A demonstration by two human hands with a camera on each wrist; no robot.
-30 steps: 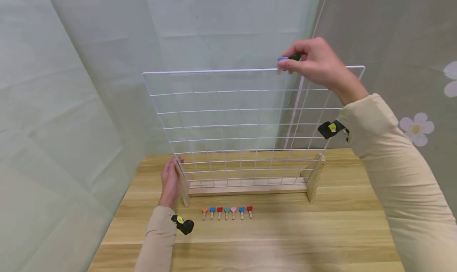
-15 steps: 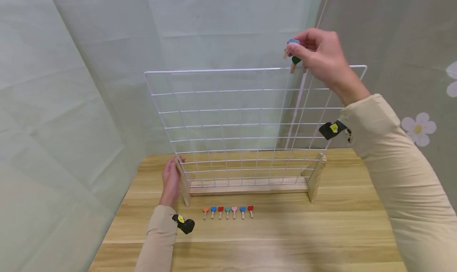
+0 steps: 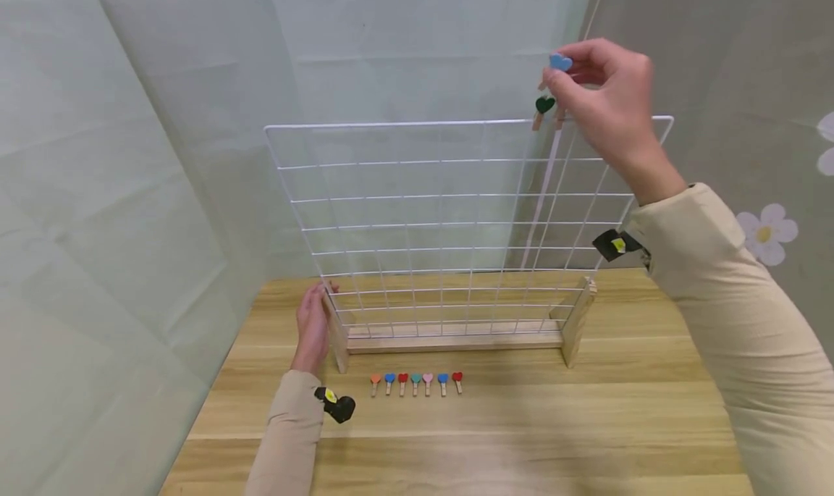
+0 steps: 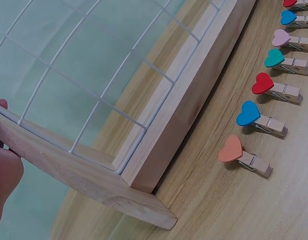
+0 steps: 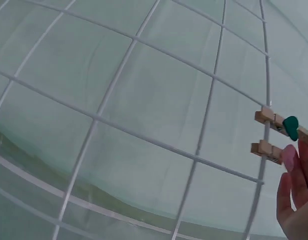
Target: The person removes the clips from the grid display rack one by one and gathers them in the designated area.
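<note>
Right hand [image 3: 602, 94] is up above the wire grid's [image 3: 417, 213] top edge, pinching a blue heart clip [image 3: 559, 63]; a dark green clip [image 3: 542, 108] sits on the rim. Left hand [image 3: 311, 328] rests flat against the wooden stand [image 3: 449, 342], probably steadying it. The left wrist view shows the desk's [image 4: 253, 200] clip row [image 4: 263, 85] close up.
</note>
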